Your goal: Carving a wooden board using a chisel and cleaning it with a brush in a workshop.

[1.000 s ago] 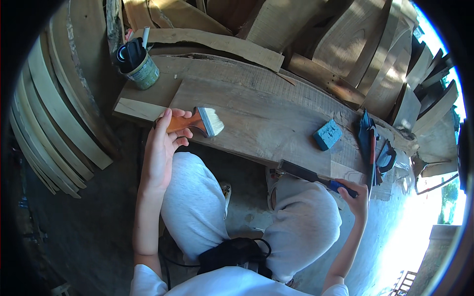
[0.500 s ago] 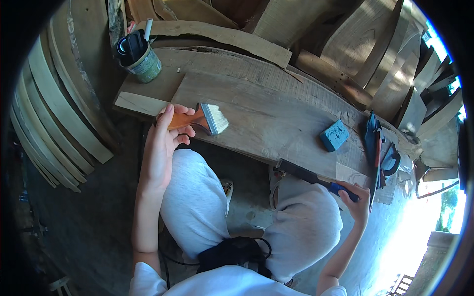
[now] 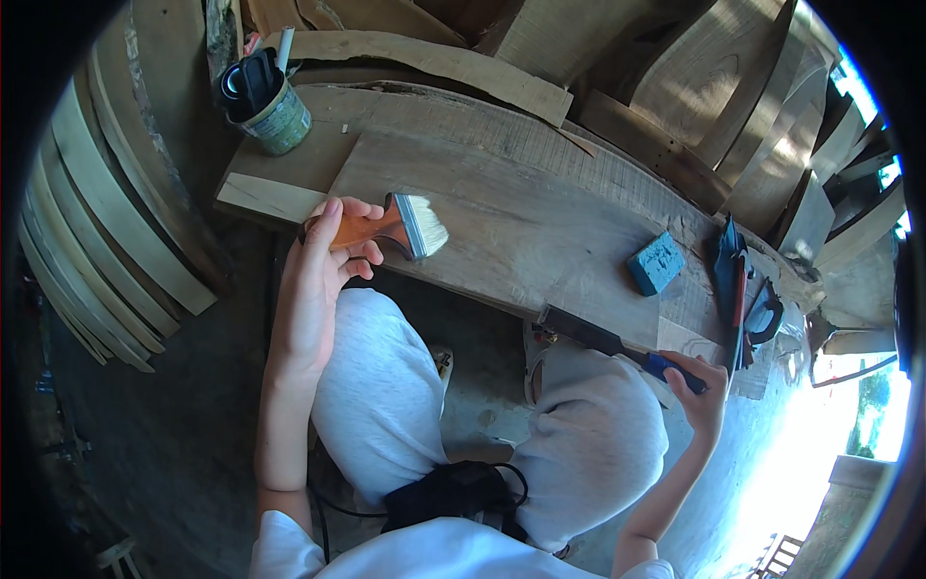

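Observation:
My left hand [image 3: 316,265] is closed around the brown wooden handle of a flat paintbrush [image 3: 407,226]. Its pale bristles point to the right, above the near edge of a wooden board [image 3: 453,207]. On the other side, my right hand [image 3: 707,398] grips the blue handle of a chisel [image 3: 585,331] with a wide, dark, flat blade. The blade points left along the board's near edge, over my right knee; whether it touches the wood I cannot tell. A blue-green block [image 3: 656,263] rests on the board beyond the chisel.
A paint-stained tub [image 3: 280,125] holding black items stands at the bench's far left. Right of the block lie a saw [image 3: 739,304] and a dark-handled tool [image 3: 767,314]. Curved wooden strips [image 3: 125,222] lean at left; planks [image 3: 694,87] crowd the back.
Both hands keep their holds. The right hand and chisel have shifted very slightly; the rest of the view has moved only a little.

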Motion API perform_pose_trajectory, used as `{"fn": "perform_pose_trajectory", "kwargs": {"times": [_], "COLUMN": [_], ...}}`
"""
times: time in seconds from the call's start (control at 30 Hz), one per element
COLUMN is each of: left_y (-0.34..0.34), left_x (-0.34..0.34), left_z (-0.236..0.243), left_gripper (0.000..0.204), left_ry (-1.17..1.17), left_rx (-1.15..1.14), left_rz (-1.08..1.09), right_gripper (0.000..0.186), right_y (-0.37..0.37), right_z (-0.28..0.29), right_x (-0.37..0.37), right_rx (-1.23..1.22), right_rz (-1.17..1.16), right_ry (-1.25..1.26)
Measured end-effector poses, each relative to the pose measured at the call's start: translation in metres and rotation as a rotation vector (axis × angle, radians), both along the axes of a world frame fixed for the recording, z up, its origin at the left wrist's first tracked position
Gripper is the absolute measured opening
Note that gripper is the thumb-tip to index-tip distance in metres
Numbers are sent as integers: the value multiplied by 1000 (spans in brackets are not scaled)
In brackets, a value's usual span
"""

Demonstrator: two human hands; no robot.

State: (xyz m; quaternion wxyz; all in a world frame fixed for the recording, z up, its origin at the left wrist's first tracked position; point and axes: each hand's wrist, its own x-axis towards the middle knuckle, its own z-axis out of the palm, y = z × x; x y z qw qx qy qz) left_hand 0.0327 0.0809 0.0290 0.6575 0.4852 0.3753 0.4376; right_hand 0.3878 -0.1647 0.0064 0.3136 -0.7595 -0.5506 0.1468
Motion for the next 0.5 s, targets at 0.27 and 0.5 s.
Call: {"fn": "perform_pose_trajectory", "kwargs": {"times": [0.27,0.5], "left_y": [-1,-3], "left_x": [9,7], "left_z": [-3,-1], "left_gripper": [34,34], "left_ry": [12,16], "left_rx": [33,-8], "left_rz": [42,-2], "right_gripper": [19,20], "right_y": [20,-4], "right_z": [-17,-18], "right_x": [-18,-5], "right_rx": [20,40], "right_rz": [-21,-71], "right_ry": [115,145]}}
